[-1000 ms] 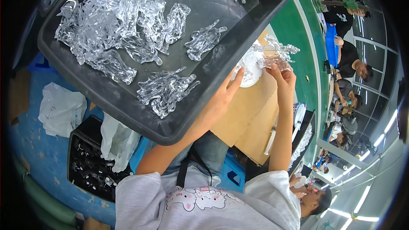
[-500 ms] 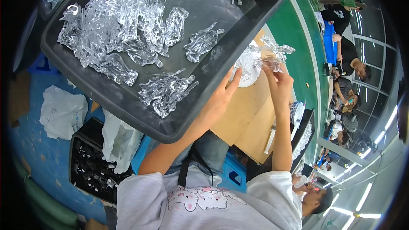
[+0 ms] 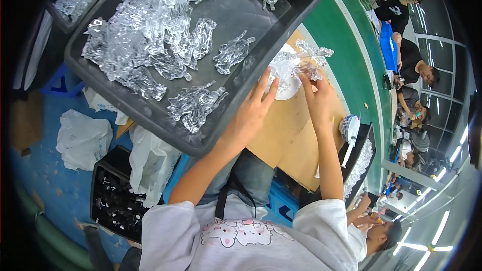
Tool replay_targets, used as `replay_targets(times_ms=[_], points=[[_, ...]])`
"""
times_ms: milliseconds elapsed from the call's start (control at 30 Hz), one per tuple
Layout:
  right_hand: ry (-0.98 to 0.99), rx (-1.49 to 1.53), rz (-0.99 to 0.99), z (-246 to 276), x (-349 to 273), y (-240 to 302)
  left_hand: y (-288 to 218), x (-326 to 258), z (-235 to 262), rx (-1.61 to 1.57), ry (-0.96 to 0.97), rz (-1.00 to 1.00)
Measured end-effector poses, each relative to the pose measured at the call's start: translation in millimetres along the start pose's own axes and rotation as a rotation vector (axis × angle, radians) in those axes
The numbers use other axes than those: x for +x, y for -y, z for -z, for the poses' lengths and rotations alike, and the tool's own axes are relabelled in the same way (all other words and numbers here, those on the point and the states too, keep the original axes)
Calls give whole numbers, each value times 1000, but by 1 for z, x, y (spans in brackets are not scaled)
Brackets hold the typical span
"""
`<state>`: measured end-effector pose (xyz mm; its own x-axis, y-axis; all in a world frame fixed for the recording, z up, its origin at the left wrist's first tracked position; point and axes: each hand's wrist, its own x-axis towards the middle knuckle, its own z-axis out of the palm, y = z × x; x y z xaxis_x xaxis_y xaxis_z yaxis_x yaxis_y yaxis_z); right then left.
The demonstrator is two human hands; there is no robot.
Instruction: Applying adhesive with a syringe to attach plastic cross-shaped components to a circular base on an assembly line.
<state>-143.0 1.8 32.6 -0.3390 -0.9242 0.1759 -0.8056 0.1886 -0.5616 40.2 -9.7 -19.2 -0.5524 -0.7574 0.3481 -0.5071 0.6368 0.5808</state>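
Observation:
A clear plastic figure-like piece (image 3: 315,54) with branching parts is pinched between the thumb and fingers of my right hand (image 3: 317,93), above the right side of a white plate (image 3: 287,94). Small clear pieces (image 3: 284,68) lie on the plate. My left hand (image 3: 255,105) is at the plate's left side, its fingers stretched and apart with nothing visible in them. Left of it, a large black tray (image 3: 201,143) slants across the view, its wall partly hiding the plate. A big heap of clear plastic pieces (image 3: 145,30) fills much of the tray, with several pieces lying apart.
Brown cardboard (image 3: 293,130) covers the green table (image 3: 346,52) before me. To the right stand a patterned bowl (image 3: 348,126), a white-handled tool (image 3: 347,154) and a bin of clear pieces (image 3: 359,170). Lower left is a black crate (image 3: 115,195) beside white bags (image 3: 83,138). Other people work farther right.
The view has shifted slightly, so the tray and plate sit differently in it. My left fingers have drawn back a little from the plate's pieces and spread. My right hand still holds the clear piece.

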Motion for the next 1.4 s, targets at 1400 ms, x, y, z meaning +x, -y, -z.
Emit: replay_targets(times_ms=[1400], points=[[-294,644,-467,181,-225,-25,-112,-27,53,-566,247,149]])
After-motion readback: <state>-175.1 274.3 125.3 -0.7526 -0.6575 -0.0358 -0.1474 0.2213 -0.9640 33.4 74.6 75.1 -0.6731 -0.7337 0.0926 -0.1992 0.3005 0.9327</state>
